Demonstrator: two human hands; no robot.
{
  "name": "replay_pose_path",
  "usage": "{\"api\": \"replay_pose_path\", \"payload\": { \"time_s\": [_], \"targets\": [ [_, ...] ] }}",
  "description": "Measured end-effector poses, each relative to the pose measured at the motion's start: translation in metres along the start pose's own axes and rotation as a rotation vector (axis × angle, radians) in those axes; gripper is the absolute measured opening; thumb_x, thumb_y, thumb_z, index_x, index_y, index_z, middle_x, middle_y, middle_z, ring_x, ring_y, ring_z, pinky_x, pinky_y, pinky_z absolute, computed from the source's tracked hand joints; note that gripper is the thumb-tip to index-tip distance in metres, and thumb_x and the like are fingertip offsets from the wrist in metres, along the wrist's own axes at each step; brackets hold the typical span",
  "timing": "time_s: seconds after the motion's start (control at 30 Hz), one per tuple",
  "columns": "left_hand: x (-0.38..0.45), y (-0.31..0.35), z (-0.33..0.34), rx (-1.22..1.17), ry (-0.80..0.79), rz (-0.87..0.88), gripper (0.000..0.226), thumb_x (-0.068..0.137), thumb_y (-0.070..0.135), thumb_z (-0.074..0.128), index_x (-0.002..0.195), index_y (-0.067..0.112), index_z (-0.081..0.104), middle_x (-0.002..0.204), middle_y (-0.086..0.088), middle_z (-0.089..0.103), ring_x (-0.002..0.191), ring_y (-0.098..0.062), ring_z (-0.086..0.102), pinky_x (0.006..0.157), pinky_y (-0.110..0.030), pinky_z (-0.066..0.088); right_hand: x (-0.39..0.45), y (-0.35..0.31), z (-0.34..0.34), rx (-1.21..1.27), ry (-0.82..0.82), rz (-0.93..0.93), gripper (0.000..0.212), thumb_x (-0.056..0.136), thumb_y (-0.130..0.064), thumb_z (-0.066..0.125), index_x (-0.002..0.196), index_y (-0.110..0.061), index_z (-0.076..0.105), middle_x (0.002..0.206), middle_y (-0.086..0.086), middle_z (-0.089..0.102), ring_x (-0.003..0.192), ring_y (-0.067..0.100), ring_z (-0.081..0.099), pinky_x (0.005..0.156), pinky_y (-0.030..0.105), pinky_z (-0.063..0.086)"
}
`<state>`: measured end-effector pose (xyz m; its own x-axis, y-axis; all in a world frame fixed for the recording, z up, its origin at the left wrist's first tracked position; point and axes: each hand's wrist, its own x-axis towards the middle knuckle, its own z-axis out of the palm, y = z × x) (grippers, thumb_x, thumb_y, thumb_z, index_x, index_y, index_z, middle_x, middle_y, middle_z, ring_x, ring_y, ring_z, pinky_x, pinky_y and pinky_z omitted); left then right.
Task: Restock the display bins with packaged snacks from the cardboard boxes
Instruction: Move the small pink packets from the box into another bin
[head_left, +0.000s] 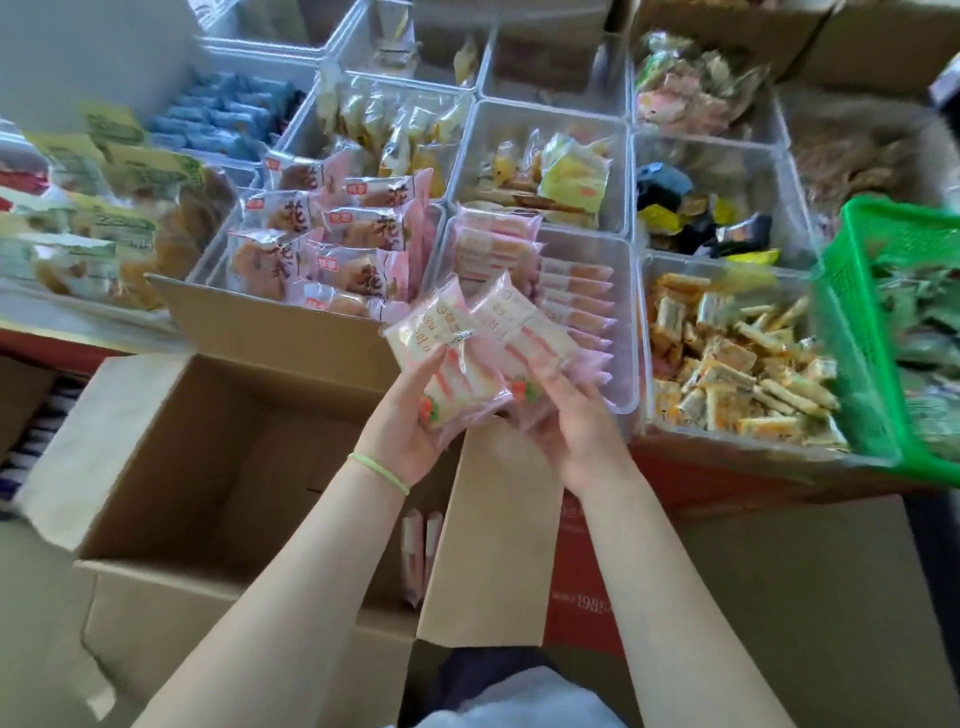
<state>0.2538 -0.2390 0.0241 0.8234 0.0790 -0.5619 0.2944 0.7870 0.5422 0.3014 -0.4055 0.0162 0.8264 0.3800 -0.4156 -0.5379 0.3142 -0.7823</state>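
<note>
My left hand (410, 421) grips a stack of pink-and-white snack packets (441, 338), held just above the near edge of a clear display bin (621, 332). That bin holds rows of the same pink packets standing on edge. My right hand (566, 415) grips a second bunch of those packets (519, 322) right beside the first. Below my arms stands an open cardboard box (208, 415), nearly bare inside, with two packets (421, 551) left against its right wall.
Clear bins fill the table: pink-wrapped cakes (332, 244) to the left, yellow-orange bars (737, 358) to the right, several more behind. A green plastic basket (878, 322) sits at the right edge. A red carton (582, 597) lies beside the box.
</note>
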Motion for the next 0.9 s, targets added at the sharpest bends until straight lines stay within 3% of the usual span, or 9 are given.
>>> {"api": "replay_pose_path", "payload": {
  "time_s": [0.1,0.17,0.3,0.4,0.5,0.63,0.77,0.83,0.9],
  "targets": [
    [0.018,-0.005,-0.005,0.115,0.055,0.096,0.056,0.084,0.024,0.075,0.135,0.01,0.057,0.131,-0.017,0.062,0.121,-0.035,0.06,0.107,-0.052,0.043,0.024,-0.021,-0.016,-0.139,0.213,-0.131,0.028,0.094,-0.016,0.067,0.122,-0.019,0.066,0.118,0.005,0.072,0.112,0.027,0.068,0.095,0.048,0.054],
    [0.027,-0.006,-0.005,0.183,0.159,0.161,0.049,0.084,0.021,0.076,0.129,0.01,0.06,0.124,-0.016,0.067,0.113,-0.032,0.065,0.095,-0.045,0.053,0.051,-0.027,-0.026,-0.302,0.314,-0.166,0.031,0.091,-0.017,0.071,0.121,-0.02,0.064,0.114,0.001,0.073,0.102,0.017,0.071,0.085,0.037,0.059],
    [0.041,0.0,-0.005,0.245,0.282,0.242,0.043,0.086,0.022,0.075,0.125,0.011,0.061,0.116,-0.013,0.071,0.103,-0.028,0.07,0.06,-0.025,0.056,0.116,-0.033,-0.025,-0.447,0.275,-0.162,0.037,0.087,-0.012,0.074,0.122,-0.017,0.062,0.115,0.003,0.072,0.104,0.018,0.069,0.09,0.04,0.058],
    [0.048,0.006,-0.002,0.269,0.303,0.205,0.047,0.087,0.028,0.073,0.128,0.011,0.059,0.118,-0.014,0.07,0.104,-0.031,0.068,0.066,-0.039,0.06,0.166,-0.039,-0.011,-0.544,0.208,-0.175,0.034,0.088,-0.009,0.073,0.12,-0.011,0.061,0.116,0.005,0.069,0.109,0.022,0.066,0.097,0.038,0.054],
    [0.056,0.008,-0.003,0.265,0.319,0.21,0.048,0.085,0.028,0.076,0.126,0.01,0.06,0.115,-0.012,0.071,0.106,-0.031,0.068,0.055,-0.027,0.059,0.203,-0.035,-0.005,-0.759,0.333,-0.079,0.05,0.085,-0.029,0.078,0.125,-0.013,0.054,0.124,0.004,0.061,0.113,0.024,0.06,0.098,0.039,0.049],
    [0.064,0.007,-0.007,0.278,0.322,0.211,0.053,0.078,0.031,0.082,0.124,0.012,0.061,0.111,-0.009,0.073,0.104,-0.028,0.07,0.093,-0.048,0.055,0.215,-0.03,-0.009,-0.956,0.443,-0.024,0.033,0.088,-0.035,0.07,0.109,-0.02,0.048,0.111,0.003,0.061,0.095,0.024,0.058,0.08,0.034,0.046],
    [0.067,0.006,-0.009,0.263,0.309,0.212,0.049,0.082,0.03,0.078,0.125,0.013,0.06,0.112,-0.008,0.073,0.104,-0.026,0.07,0.099,-0.05,0.051,0.21,-0.032,-0.007,-0.925,0.476,-0.033,0.029,0.092,-0.035,0.064,0.107,-0.02,0.045,0.116,0.004,0.063,0.095,0.024,0.059,0.084,0.038,0.05],
    [0.066,0.005,-0.008,0.242,0.288,0.198,0.047,0.086,0.032,0.074,0.128,0.015,0.059,0.115,-0.008,0.072,0.108,-0.027,0.069,0.1,-0.049,0.051,0.198,-0.041,-0.003,-0.865,0.498,-0.028,0.038,0.096,-0.034,0.061,0.123,-0.015,0.042,0.118,-0.003,0.054,0.098,0.02,0.051,0.09,0.038,0.045],
    [0.065,0.006,-0.006,0.165,0.253,0.174,0.045,0.092,0.033,0.066,0.133,0.016,0.056,0.12,-0.008,0.07,0.112,-0.028,0.067,0.098,-0.045,0.051,0.178,-0.05,0.003,-0.83,0.528,-0.038,0.038,0.1,-0.033,0.055,0.127,-0.01,0.043,0.108,-0.002,0.043,0.092,0.017,0.039,0.082,0.032,0.036]
  ]
}}
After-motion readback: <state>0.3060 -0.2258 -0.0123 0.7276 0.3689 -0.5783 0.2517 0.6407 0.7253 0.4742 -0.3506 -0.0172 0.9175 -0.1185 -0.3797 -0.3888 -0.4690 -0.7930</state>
